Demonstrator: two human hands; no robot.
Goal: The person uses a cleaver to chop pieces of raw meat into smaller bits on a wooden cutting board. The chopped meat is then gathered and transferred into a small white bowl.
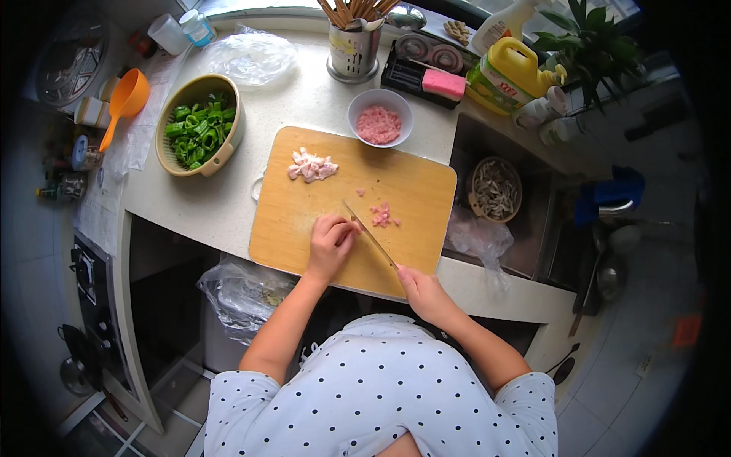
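Observation:
A wooden cutting board (289, 217) lies on the counter in front of me. My right hand (426, 294) is closed around the handle of a kitchen knife (371, 235), whose blade shows nearly edge-on and slants over the board. Left of the blade, my left hand (332, 242) has its fingers curled and pressed together. A bit of pale pink meat seems to show at its fingertips, mostly hidden. Small diced meat (383, 215) lies just right of the blade. Larger pale meat pieces (312, 165) form a pile at the board's far left.
A bowl of minced meat (378, 124) stands beyond the board, with a colander of cut green peppers (200, 131) to the left. In the sink (533, 190) at right sits a basket of greyish strips (496, 189). Behind are a chopstick holder (354, 53) and a yellow jug (505, 76).

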